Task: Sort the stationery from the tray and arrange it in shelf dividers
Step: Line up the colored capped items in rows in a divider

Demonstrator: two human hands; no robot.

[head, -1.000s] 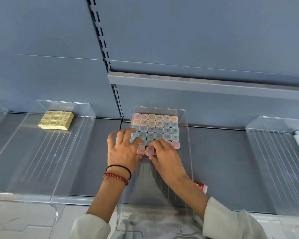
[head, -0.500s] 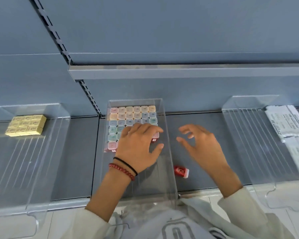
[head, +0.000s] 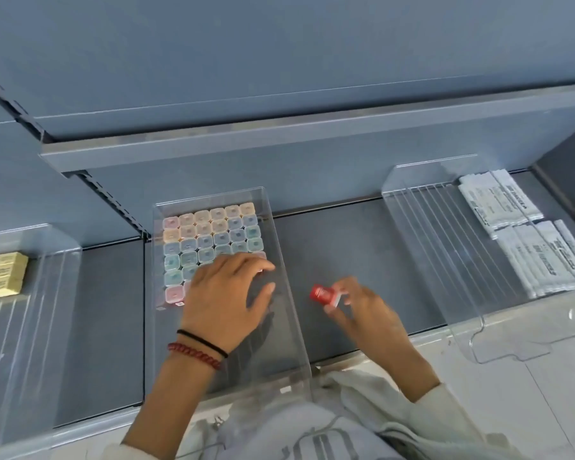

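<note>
Slippage is the main worry: the right hand (head: 365, 313) pinches the red box (head: 324, 295) by its white end only, at the fingertips, just right of centre frame over the bare shelf (head: 346, 240) — a loose pinch could drop it outside the divider (head: 213, 195), or its red end could catch that clear wall going in. Its long axis runs roughly left to right, slightly tilted, red end pointing left toward the pastel boxes (head: 210, 234) — there the left hand (head: 226, 293) rests flat, fingers spread.
</note>
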